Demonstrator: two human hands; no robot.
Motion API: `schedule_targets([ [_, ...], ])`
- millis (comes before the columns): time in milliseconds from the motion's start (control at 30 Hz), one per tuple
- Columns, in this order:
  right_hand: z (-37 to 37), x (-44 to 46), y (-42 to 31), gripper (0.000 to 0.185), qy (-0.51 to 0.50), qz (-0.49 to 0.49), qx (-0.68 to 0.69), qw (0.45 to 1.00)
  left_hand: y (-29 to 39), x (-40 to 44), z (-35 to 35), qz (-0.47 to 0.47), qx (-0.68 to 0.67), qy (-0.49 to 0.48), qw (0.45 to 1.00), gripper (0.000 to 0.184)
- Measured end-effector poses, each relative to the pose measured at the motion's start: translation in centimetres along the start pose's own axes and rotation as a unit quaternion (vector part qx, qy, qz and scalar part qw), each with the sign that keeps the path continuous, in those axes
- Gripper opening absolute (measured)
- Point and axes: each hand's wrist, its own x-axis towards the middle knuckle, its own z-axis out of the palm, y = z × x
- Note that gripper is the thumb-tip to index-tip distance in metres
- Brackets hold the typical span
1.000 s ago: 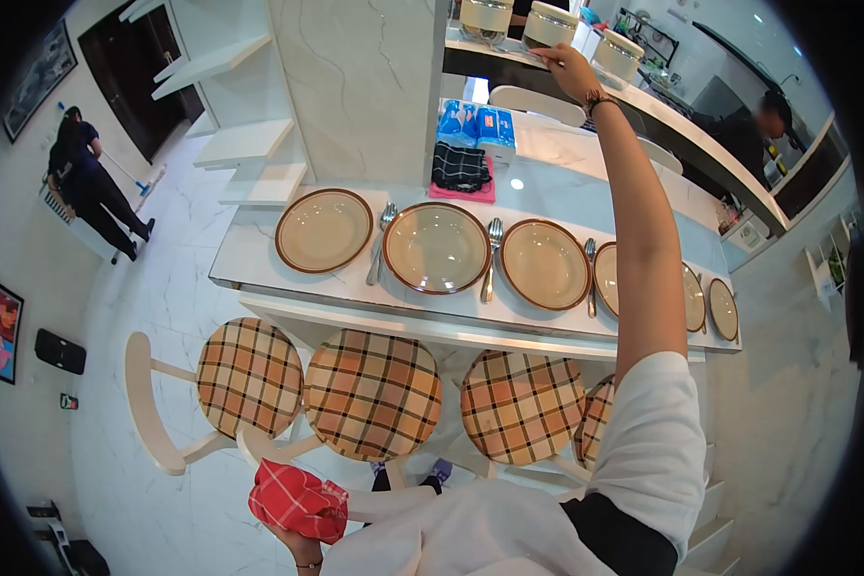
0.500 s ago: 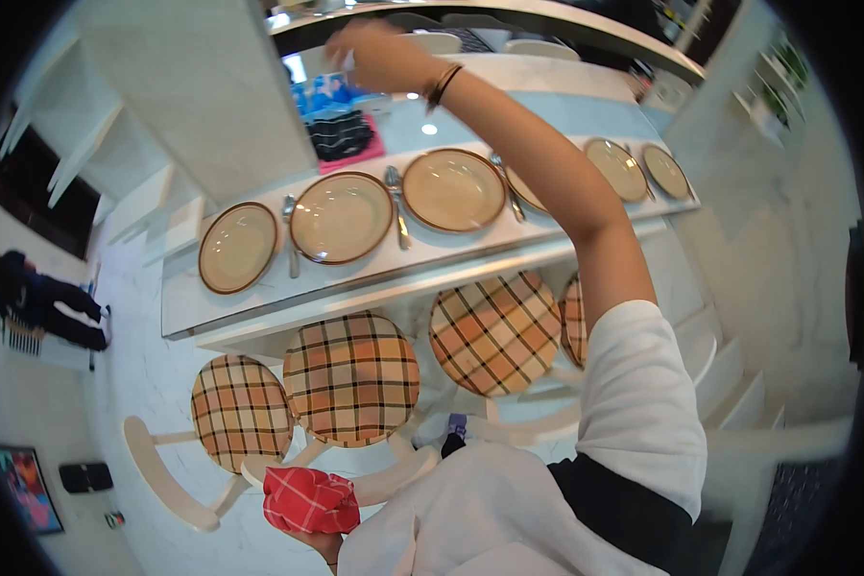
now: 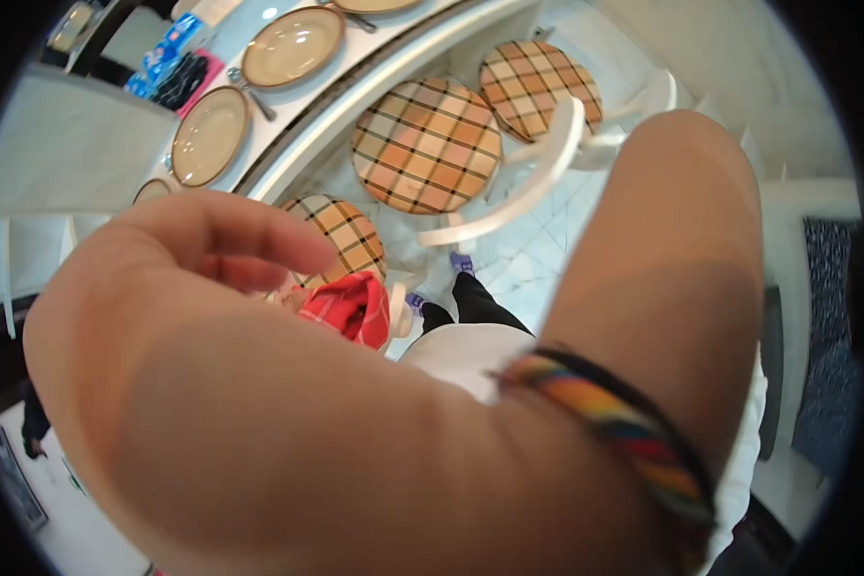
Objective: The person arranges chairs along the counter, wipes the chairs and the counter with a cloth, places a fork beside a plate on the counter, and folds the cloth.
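My right hand and forearm loom very close to the camera and cover much of the lower view. Its fingers are loosely curled and apart, and I see nothing held in them. A braided multicoloured bracelet circles the wrist. Just behind those fingers, a red cloth with white check lines is bunched up. My left hand grips this cloth and is mostly hidden behind my right hand.
Beige brown-rimmed plates with cutlery line a white counter. Blue packaging and dark folded cloth lie behind them. Chairs with plaid round seats stand along the counter. Part of another person shows far left.
My right hand has come from over the counter to close before the camera. The view has turned, so the plates now sit at upper left. The red cloth stays in my left hand.
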Motion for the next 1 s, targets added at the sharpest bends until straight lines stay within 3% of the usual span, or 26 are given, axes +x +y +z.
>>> schedule_targets([
  [167, 0.9, -3.9, -3.2, 0.011, 0.006, 0.063, 0.03, 0.998, 3.4, 3.6, 6.1, 0.155, 0.046, -0.171, 0.972, 0.049],
  [333, 0.8, -8.4, -5.1, 0.011, 0.015, 0.092, 0.053, 0.994, 6.3, 3.9, 11.8, 0.236, 0.064, -0.252, 0.936, 0.044],
  [400, 0.8, -10.7, -5.3, 0.011, 0.011, 0.095, 0.065, 0.993, 5.7, 2.8, 13.4, 0.19, 0.063, -0.24, 0.95, 0.042],
  [467, 0.9, -13.3, -4.8, 0.011, 0.003, 0.095, 0.087, 0.992, 4.7, 1.0, 15.1, 0.047, 0.047, -0.205, 0.977, 0.04],
  [500, 0.9, -14.7, -4.4, 0.011, -0.001, 0.094, 0.102, 0.99, 6.0, 1.2, 16.2, 0.048, 0.059, -0.211, 0.975, 0.039],
  [533, 0.9, -16.4, -3.6, 0.011, -0.006, 0.096, 0.12, 0.988, 7.1, 2.4, 17.3, 0.191, 0.08, -0.239, 0.949, 0.043],
  [633, 1.7, -21.6, -0.5, 0.01, -0.076, 0.12, 0.15, 0.978, 8.1, 2.0, 21.5, 0.189, 0.036, -0.169, 0.967, 0.046],
  [667, 2.6, -23.2, 0.9, 0.01, -0.115, 0.135, 0.145, 0.973, 9.5, 2.5, 22.3, 0.206, 0.087, -0.186, 0.957, 0.046],
  [733, 4.1, -25.7, 3.9, 0.008, -0.184, 0.146, 0.065, 0.97, 10.2, 2.3, 25.5, 0.202, 0.063, -0.155, 0.965, 0.046],
  [767, 3.6, -26.3, 4.6, 0.008, -0.191, 0.142, 0.064, 0.969, 10.7, 1.9, 27.0, 0.191, 0.051, -0.154, 0.968, 0.046],
  [800, 3.2, -26.2, 4.9, 0.007, -0.091, 0.141, 0.066, 0.984, 11.9, 2.1, 28.2, 0.208, 0.059, -0.164, 0.962, 0.036],
  [833, 2.8, -26.1, 4.9, 0.006, 0.012, 0.143, 0.069, 0.987, 10.4, 1.2, 30.2, 0.145, -0.033, -0.129, 0.98, 0.03],
  [900, 1.0, -25.8, 3.5, 0.007, 0.004, 0.128, 0.083, 0.988, 9.1, -0.5, 33.8, -0.04, 0.013, -0.048, 0.998, 0.02],
  [967, -0.3, -27.0, 2.5, 0.008, -0.011, 0.087, 0.086, 0.992, 10.6, -0.2, 34.0, 0.035, 0.143, -0.114, 0.982, 0.019],
  [1000, -0.7, -27.5, 2.1, 0.009, -0.014, 0.068, 0.084, 0.994, 14.2, 2.4, 33.2, 0.226, 0.115, -0.208, 0.945, 0.022],
])
